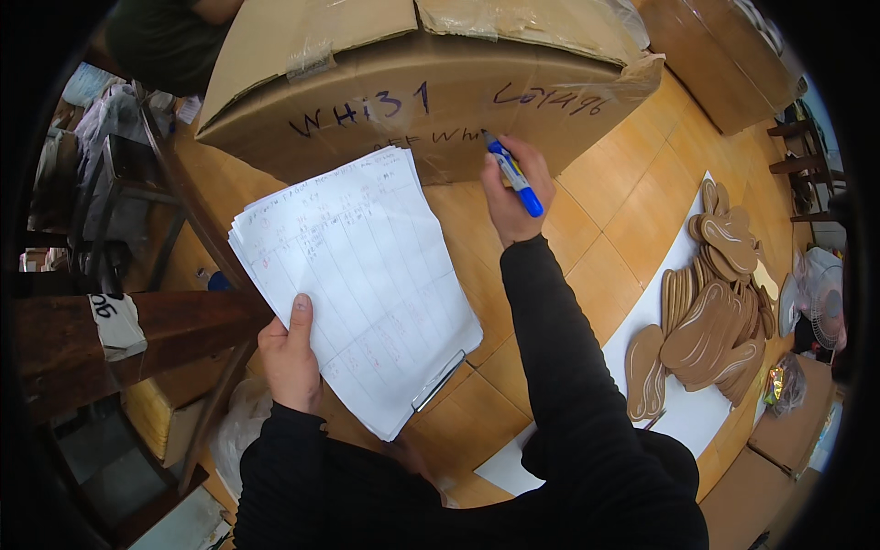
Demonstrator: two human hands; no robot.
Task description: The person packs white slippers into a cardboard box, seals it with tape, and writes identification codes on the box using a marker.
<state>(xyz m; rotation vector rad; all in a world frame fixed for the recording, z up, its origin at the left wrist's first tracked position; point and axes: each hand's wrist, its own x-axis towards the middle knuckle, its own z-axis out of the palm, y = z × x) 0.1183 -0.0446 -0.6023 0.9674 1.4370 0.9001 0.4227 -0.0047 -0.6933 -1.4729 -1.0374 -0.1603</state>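
Head view: a person in black sleeves leans over a wood-block table (632, 211), seen from above.
Left hand: left hand (290, 353) grips the lower left edge of a stack of papers (362, 275) on a clipboard, thumb pressed flat on top, other fingers curled out of sight beneath.
Papers: white ruled sheets with handwriting, tilted, held above the table edge; the metal clip (438, 380) shows at the lower right corner.
Right hand: right hand (513, 197) closed round a blue marker (513, 174), fingers pinching its barrel, tip touching the side of a cardboard box (431, 101).
Box: large, brown, taped, handwriting on its side, standing on the far part of the table.
Table, right: a white sheet (687, 412) carrying a pile of brown wooden cutouts (715, 312).
Room, left: dark wooden beam (165, 325) with a taped label, shelving and bagged goods behind; another person's green-clad torso (165, 37) at top.
Room, right: more boxes (724, 55), a small fan (820, 307).
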